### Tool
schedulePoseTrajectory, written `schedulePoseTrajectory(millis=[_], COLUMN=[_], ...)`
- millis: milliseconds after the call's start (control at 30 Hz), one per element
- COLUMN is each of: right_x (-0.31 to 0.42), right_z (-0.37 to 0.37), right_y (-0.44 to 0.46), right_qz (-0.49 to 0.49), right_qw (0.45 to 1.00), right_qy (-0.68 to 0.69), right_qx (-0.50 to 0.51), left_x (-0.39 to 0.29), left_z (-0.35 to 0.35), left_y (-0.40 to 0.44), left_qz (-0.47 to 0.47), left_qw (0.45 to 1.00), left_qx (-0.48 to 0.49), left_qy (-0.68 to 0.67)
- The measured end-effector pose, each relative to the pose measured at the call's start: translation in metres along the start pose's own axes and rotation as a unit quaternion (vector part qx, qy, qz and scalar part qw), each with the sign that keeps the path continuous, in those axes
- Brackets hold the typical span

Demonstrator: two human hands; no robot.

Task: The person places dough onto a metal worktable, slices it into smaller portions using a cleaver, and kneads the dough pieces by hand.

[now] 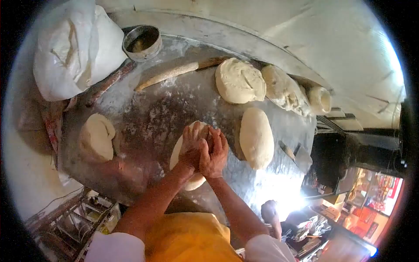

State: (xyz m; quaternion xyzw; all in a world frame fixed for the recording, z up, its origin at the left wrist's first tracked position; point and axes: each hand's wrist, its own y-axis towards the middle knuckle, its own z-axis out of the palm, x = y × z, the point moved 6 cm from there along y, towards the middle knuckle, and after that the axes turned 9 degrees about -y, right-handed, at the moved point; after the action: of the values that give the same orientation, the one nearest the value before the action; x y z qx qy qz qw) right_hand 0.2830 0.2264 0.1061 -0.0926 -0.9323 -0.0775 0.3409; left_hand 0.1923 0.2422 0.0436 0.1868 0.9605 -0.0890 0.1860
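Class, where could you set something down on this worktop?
Widest patch: bare, floury worktop between the leftmost dough, wooden rod and left hand. A narrow strip parts the right hand from the oval dough. Crowded: back right, where round dough and lumpy mass sit close.

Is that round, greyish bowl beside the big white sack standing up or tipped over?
Upright: the round, greyish bowl has its open mouth facing up.
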Motion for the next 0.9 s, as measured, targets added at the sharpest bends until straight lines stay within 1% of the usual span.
schedulePoseTrajectory(millis=[33, 67, 100, 133, 167, 200, 233, 300, 333, 367, 433, 467, 500, 533, 567, 600, 633, 667, 700, 733, 767, 800, 833, 900], right_x=[-0.004, -0.007, -0.009, -0.006, -0.015, -0.018, -0.020, -0.019, -0.015, -0.015, -0.023, -0.024, -0.020, -0.014, -0.010, 0.005, 0.024, 0.037, 0.042, 0.037, 0.038, 0.046, 0.049, 0.027], right_z=[0.010, 0.020, 0.031, 0.033, 0.040, 0.046, 0.050, 0.059, 0.060, 0.061, 0.058, 0.048, 0.030, 0.010, -0.009, -0.032, -0.056, -0.073, -0.084, -0.085, -0.088, -0.086, -0.080, -0.052], right_y=[0.016, 0.032, 0.047, 0.062, 0.074, 0.086, 0.094, 0.112, 0.119, 0.121, 0.117, 0.107, 0.092, 0.067, 0.038, 0.010, -0.021, -0.046, -0.067, -0.086, -0.091, -0.093, -0.092, -0.091], right_qz=[0.000, -0.019, -0.038, -0.006, 0.033, 0.018, 0.002, 0.013, 0.022, 0.019, 0.058, 0.132, 0.123, 0.056, -0.008, -0.085, -0.158, -0.165, -0.173, -0.207, -0.201, -0.216, -0.231, -0.234], right_qw=[1.000, 1.000, 0.999, 0.999, 0.997, 0.998, 0.999, 1.000, 1.000, 1.000, 0.997, 0.976, 0.977, 0.987, 0.991, 0.992, 0.986, 0.984, 0.982, 0.976, 0.978, 0.970, 0.955, 0.953], right_qy=[0.002, 0.007, 0.013, 0.048, 0.070, 0.058, 0.043, 0.025, 0.009, 0.010, 0.041, 0.159, 0.160, 0.148, 0.135, 0.086, 0.036, 0.039, 0.040, 0.013, 0.010, -0.068, -0.146, -0.138], right_qx=[0.009, -0.006, -0.017, 0.006, 0.007, 0.002, -0.002, 0.006, 0.009, -0.001, 0.020, 0.075, 0.065, 0.032, 0.001, 0.019, 0.039, 0.053, 0.067, 0.060, 0.063, 0.088, 0.112, 0.137], left_x=[0.007, 0.012, 0.023, 0.036, 0.035, 0.034, 0.039, 0.047, 0.048, 0.042, 0.031, 0.032, 0.033, 0.031, 0.028, 0.040, 0.029, 0.001, -0.024, -0.029, -0.033, -0.034, -0.034, -0.030], left_z=[-0.004, -0.012, -0.001, 0.003, -0.004, -0.013, -0.016, -0.007, -0.011, -0.032, -0.048, -0.049, -0.049, -0.087, -0.099, -0.075, -0.089, -0.122, -0.137, -0.116, -0.096, -0.071, -0.050, -0.046], left_y=[0.015, 0.024, 0.037, 0.041, 0.056, 0.072, 0.088, 0.106, 0.105, 0.104, 0.101, 0.092, 0.082, 0.081, 0.071, 0.062, 0.035, 0.000, -0.032, -0.053, -0.075, -0.098, -0.120, -0.147], left_qz=[0.021, 0.011, 0.001, -0.009, -0.020, -0.025, -0.028, -0.062, -0.024, 0.011, -0.041, 0.025, 0.087, -0.019, -0.126, -0.079, -0.079, 0.003, 0.086, 0.086, 0.126, 0.163, 0.195, 0.219], left_qw=[0.999, 0.999, 0.999, 0.948, 0.983, 0.998, 0.998, 0.994, 0.998, 0.995, 0.997, 0.999, 0.993, 0.985, 0.910, 0.880, 0.880, 0.953, 0.988, 0.988, 0.977, 0.946, 0.895, 0.828], left_qx=[-0.023, -0.015, -0.007, -0.083, -0.062, -0.041, -0.039, 0.066, -0.016, -0.099, 0.070, 0.008, -0.058, 0.021, 0.104, 0.046, 0.050, 0.027, 0.004, 0.009, -0.126, -0.260, -0.390, -0.511], left_qy=[0.023, -0.047, -0.043, -0.307, -0.170, -0.029, -0.031, -0.062, -0.046, -0.026, -0.003, 0.023, 0.056, -0.169, -0.382, -0.466, -0.466, -0.301, -0.125, -0.128, -0.119, -0.107, -0.092, -0.075])
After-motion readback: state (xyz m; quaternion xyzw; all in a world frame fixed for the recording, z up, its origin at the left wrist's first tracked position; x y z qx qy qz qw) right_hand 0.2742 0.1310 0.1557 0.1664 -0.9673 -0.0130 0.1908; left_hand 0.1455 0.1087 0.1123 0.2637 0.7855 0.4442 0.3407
